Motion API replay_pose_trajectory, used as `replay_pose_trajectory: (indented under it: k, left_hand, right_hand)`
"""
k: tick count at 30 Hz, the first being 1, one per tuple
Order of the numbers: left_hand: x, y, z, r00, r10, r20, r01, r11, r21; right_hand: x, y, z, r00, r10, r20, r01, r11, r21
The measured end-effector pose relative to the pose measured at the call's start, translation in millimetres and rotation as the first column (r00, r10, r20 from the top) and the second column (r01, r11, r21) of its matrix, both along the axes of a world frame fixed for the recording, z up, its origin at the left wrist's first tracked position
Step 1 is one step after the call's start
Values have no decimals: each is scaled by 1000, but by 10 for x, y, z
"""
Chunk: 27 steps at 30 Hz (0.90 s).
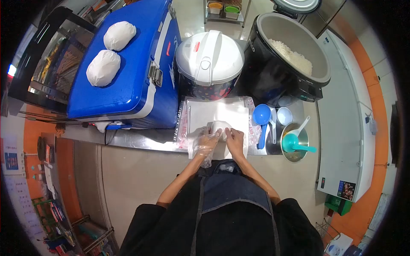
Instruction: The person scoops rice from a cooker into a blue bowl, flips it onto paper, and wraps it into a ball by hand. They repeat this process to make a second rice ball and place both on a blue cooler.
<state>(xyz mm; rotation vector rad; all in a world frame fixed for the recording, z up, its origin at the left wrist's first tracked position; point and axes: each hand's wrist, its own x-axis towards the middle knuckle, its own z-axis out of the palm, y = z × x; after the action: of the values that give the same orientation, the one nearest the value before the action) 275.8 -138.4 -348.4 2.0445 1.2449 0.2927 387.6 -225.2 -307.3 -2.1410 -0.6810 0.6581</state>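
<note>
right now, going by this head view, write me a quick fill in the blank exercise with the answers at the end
1. Exactly ____ white wrapped bundles rest on the blue cooler box.
2. Cooked white rice shows inside the open ____ cooker.
3. The clear plastic glove is on the person's ____ hand.
4. In the picture, the blue ladle lies to the ____ of the white paper sheet.

Missing words: two; black; left; right.

A rounded white bundle point(220, 125) lies near the middle of a flat, smooth white paper sheet point(207, 110).
</note>
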Motion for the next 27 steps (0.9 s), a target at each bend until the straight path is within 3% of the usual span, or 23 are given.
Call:
replay_pose_trajectory:
  k: [1,2,3,4,5,6,8,9,12,15,16,17,19,21,22,24,25,27]
  left_hand:
    - [7,12,36,1000,-3,2,3,1000,5]
    - [0,2,134,968,100,230,-46,973,-227]
    - [-15,-14,231,877,246,413,-37,890,-454]
    - [-25,-17,335,876,245,415,-36,891,-452]
    - [-39,-19,441,792,306,528,35,841,-540]
    - [-48,-26,548,689,377,619,119,784,-609]
    - [-62,-51,701,667,436,604,122,736,-666]
    - [-63,-59,758,645,494,583,127,683,-719]
    - [-42,-36,529,596,465,654,123,753,-647]
    - [-45,-7,788,613,436,659,201,721,-663]
    - [-48,2,792,611,435,662,201,724,-660]
    - [-56,9,797,625,399,671,201,749,-632]
    - [-74,34,838,640,361,678,202,772,-602]
    - [-105,86,925,480,750,455,264,370,-890]
    - [-144,130,797,483,747,456,265,371,-890]
    - [-232,181,407,471,781,410,395,229,-890]
    - [-253,151,422,472,780,411,395,230,-890]
    - [-308,70,451,438,546,714,526,489,-696]
  right_hand:
    - [-49,-1,2,993,-115,13,114,991,77]
    - [-3,-18,49,988,-84,-130,93,994,63]
    - [-10,-19,79,988,-85,-129,94,994,65]
    - [-22,-28,92,962,-107,-249,149,977,154]
    - [-32,-27,115,923,-115,-368,211,949,235]
    - [-38,-21,137,923,-113,-367,210,949,236]
    - [-67,-11,286,705,-29,-709,338,892,299]
    - [-66,-7,364,706,-29,-708,337,892,300]
    - [-19,35,612,614,70,-786,383,845,374]
    - [91,23,730,604,161,-780,340,834,435]
    - [135,13,747,549,194,-813,349,831,434]
    - [165,21,758,491,227,-841,358,828,432]
    - [184,42,761,498,233,-835,348,829,438]
    - [204,64,762,504,239,-830,341,828,445]
    - [217,67,739,467,231,-854,357,834,421]
    - [241,59,692,428,222,-876,374,839,396]
    - [247,61,688,413,251,-876,361,837,411]
    - [249,46,678,395,280,-875,351,835,425]
